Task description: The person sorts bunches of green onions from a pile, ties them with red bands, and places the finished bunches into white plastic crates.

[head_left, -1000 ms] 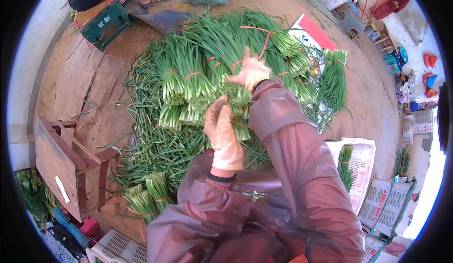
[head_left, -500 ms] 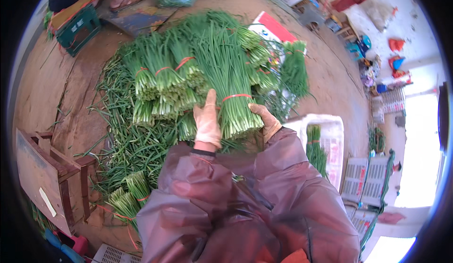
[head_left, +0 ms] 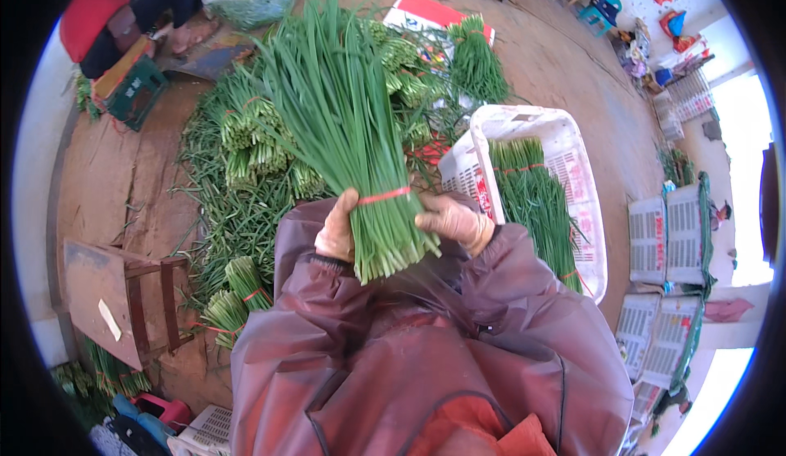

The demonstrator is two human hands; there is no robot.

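Between my two gloved hands, lifted in front of my lap, is a large bundle of garlic chives [head_left: 360, 137] tied with a red band. Its cut pale ends point toward me and its green leaves fan away to the far left. My left hand [head_left: 337, 228] grips its left side just below the band. On the right side, my right hand [head_left: 455, 222] closes round the stems, thumb toward the front. A white plastic crate [head_left: 591, 235] stands to my right, with banded chive bundles [head_left: 536, 190] lying inside. Beyond my left hand, more tied bundles [head_left: 254, 137] rest on a leafy heap.
Loose leaves [head_left: 237, 227] cover the floor at left. A wooden stool [head_left: 123, 300] stands at the left, near two small bundles [head_left: 233, 304]. A person in red [head_left: 94, 22] sits at the far left by a green crate [head_left: 135, 96]. Stacked white crates [head_left: 655, 243] line the right.
The held bundle has risen off the pile and come nearer to me, still in both hands. My view has shifted right, showing more of the white crate.
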